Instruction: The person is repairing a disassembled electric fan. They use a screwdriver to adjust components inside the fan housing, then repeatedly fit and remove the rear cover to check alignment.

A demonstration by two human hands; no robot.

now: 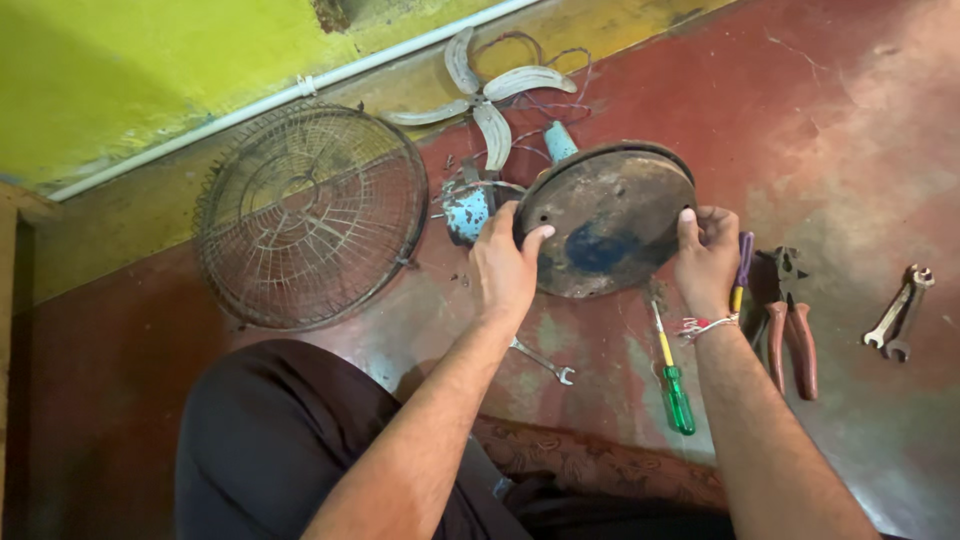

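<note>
fan guard point(312, 215): round wire cage, lying flat on red floor point(860, 150), far left, well apart from both hands
fan blades point(487, 92): pale blade set, far centre near wall, loose wires beside it
motor housing point(466, 210): light blue, chipped, just left of the base, behind left hand
left hand point(505, 265): fingers clamped on left rim of the base, thumb across its underside
fan base point(610, 222): round rusty disc, tilted up on edge, underside facing camera, held between both hands at centre; blue stem end pokes out at its far edge
spanner point(543, 361): small, on floor near left forearm
right hand point(705, 258): clamped on right rim of base, thumb on face; also appears to pinch a purple-handled tool against the palm
green screwdriver point(675, 385): on floor, long axis near-to-far, just left of right wrist
pliers point(790, 320): red handles, right of right hand
wrenches point(900, 315): pair, far right
nearer hand: both equal, opposite rims
</note>
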